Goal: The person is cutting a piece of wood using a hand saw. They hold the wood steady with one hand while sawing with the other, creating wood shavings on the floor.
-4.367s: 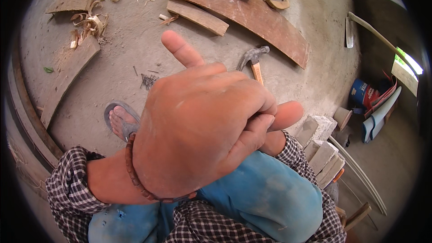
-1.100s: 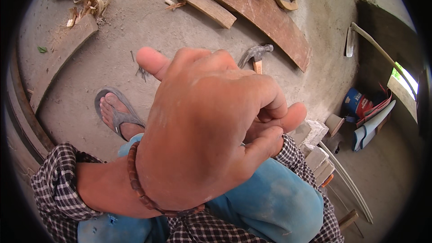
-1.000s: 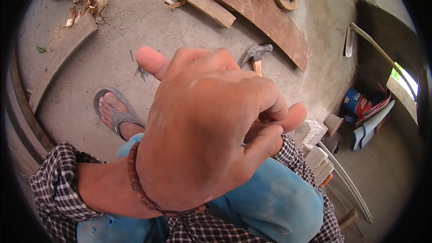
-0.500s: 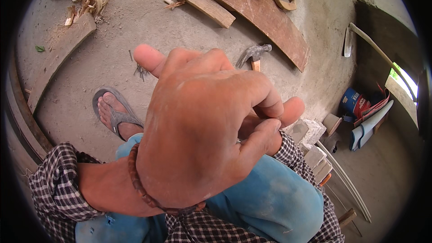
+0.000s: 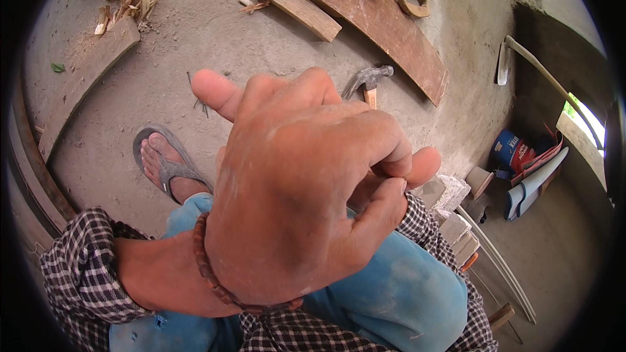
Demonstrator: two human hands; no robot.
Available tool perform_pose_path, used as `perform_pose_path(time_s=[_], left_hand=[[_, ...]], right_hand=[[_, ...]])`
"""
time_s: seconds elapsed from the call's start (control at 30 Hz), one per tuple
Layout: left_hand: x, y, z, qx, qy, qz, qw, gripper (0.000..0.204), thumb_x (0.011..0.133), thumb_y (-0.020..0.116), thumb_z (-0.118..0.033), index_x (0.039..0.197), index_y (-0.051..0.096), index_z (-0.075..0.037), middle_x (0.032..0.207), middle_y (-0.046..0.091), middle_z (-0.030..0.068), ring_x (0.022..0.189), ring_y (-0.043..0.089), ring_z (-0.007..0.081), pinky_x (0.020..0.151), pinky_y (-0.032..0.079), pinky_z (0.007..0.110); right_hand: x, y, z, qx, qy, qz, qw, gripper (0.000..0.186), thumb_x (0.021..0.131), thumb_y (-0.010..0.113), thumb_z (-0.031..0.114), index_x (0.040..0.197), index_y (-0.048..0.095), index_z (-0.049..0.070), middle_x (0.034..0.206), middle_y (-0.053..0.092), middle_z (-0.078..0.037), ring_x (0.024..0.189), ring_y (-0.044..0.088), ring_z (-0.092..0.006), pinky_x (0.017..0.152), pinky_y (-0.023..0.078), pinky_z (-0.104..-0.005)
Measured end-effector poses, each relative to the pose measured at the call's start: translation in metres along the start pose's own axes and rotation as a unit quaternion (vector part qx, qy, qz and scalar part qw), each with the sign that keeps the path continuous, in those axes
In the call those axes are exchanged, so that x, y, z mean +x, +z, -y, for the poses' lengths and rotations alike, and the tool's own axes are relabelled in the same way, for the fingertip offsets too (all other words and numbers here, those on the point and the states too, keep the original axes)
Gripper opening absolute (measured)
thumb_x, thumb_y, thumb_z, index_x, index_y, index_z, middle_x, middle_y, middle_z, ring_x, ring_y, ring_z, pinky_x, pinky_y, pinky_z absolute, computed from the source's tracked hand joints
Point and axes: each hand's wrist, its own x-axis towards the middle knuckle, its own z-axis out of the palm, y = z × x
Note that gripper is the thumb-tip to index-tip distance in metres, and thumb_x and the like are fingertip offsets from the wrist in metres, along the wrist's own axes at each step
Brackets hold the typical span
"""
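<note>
Both hands (image 5: 287, 189) overlap, grip impossible to tell, open floor (image 5: 176, 58) reaching the edge of the brown board (image 5: 378, 29).

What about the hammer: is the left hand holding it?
No, the hammer lies on the floor beyond the left hand.

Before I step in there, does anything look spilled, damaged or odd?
Yes: curled wood shavings lie strewn at the upper left, like leftover mess. The blue trousers have a small ragged hole near the left sleeve, so they look damaged. A lone green leaf on the grey floor seems stray.
</note>
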Motion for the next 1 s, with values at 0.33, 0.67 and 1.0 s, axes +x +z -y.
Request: perform_pose_path(time_s=[0.33,0.67,1.0], left_hand=[[0.000,-0.001,0.000,0.002,0.003,0.008,1.000,0.014,0.071,0.080,-0.012,0.082,0.073,-0.015,0.073,0.070,-0.0034,0.074,0.053,0.0162,0.076,0.038,0.033],[-0.008,-0.014,0.022,-0.013,-0.118,0.074,0.990,0.008,0.081,0.077,-0.009,0.088,0.074,-0.006,0.081,0.073,0.0047,0.078,0.057,0.0132,0.072,0.045,0.030],[0.015,-0.065,0.070,0.064,-0.149,-0.019,0.987,0.022,0.100,0.066,-0.021,0.094,0.074,-0.001,0.087,0.074,0.0054,0.086,0.067,0.0131,0.083,0.052,0.031]], right_hand=[[0.005,0.001,-0.004,0.007,0.004,0.009,1.000,0.108,0.081,0.051,0.087,0.152,0.039,0.007,0.095,0.046,0.006,0.074,0.041,-0.0044,0.061,0.036,-0.0223],[0.013,-0.003,0.007,0.000,-0.009,0.027,1.000,0.101,0.087,0.052,0.084,0.151,0.044,0.006,0.092,0.045,0.007,0.073,0.041,-0.0038,0.061,0.037,-0.0221],[-0.007,-0.083,0.086,-0.575,-0.134,-0.462,0.662,0.053,0.096,0.074,0.046,0.130,0.067,0.006,0.085,0.051,0.002,0.073,0.053,-0.0080,0.063,0.047,-0.0281]])
